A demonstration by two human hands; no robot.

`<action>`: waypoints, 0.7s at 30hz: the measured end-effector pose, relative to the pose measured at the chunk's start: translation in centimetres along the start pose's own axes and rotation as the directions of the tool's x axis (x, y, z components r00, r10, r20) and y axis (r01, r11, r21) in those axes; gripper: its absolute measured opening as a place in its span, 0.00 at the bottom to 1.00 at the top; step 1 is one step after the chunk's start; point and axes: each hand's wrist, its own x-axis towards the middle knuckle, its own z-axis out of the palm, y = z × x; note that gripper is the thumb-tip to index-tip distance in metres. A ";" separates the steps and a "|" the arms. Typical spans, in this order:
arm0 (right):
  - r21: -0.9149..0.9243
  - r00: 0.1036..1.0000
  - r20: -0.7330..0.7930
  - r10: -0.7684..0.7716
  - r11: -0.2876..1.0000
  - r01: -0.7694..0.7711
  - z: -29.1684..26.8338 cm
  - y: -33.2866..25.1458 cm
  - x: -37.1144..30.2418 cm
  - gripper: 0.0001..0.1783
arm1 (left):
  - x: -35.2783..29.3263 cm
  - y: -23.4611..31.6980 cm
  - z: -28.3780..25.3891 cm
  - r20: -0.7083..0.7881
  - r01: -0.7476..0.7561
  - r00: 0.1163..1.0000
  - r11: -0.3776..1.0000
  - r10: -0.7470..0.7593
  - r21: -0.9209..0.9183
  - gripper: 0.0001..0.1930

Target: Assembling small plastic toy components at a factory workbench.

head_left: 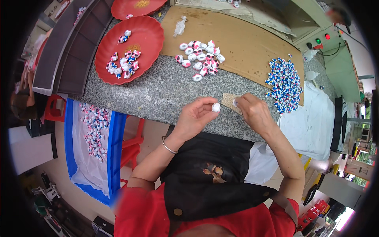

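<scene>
My left hand [196, 117] pinches a small white figurine head [216, 107] between thumb and fingers, just above the granite worktop. To its right, my right hand [256, 112] has its fingertips closed on a small whitish piece [235, 102], whose kind I cannot make out. That piece is over a small tan speckled card [228, 101] lying on the worktop. Beyond my hands lies a cluster of white and pink figurine heads [199, 57], some showing dark markings. A heap of tiny blue-and-white figurine bodies [285, 85] spreads out to the right.
A scalloped red plate [103, 47] at left holds several joined figurines; another red plate [122, 10] lies behind it. Brown cardboard [237, 37] covers the worktop's back. A crumpled plastic bag [180, 26] rests there. Below left, a blue tray [72, 150] contains many figurines.
</scene>
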 end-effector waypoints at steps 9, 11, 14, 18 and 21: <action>0.701 0.882 0.015 0.470 0.624 -0.344 -0.2 -1.5 -1.7 0.09 | 1.2 -1.0 2.3 0.049 -0.336 0.928 0.774 0.369 0.536 0.17; 0.896 0.801 0.283 0.527 0.154 -0.417 -0.4 -2.0 -2.2 0.10 | 1.2 -1.0 2.7 0.092 -0.385 0.905 0.712 0.414 0.587 0.17; 0.879 0.793 0.368 0.486 0.097 -0.467 -0.8 -2.4 -2.9 0.10 | 0.9 -0.8 3.1 0.233 -0.478 0.873 0.663 0.428 0.576 0.17; 0.874 0.854 0.236 0.464 0.283 -0.395 -1.7 -3.0 -3.6 0.10 | 0.9 -0.2 2.7 0.264 -0.309 0.939 0.872 0.218 0.380 0.16; 0.640 0.979 -0.053 0.198 0.759 -0.119 -2.1 -3.5 -3.5 0.09 | 0.7 0.2 2.3 0.379 -0.171 0.924 0.945 0.056 0.277 0.14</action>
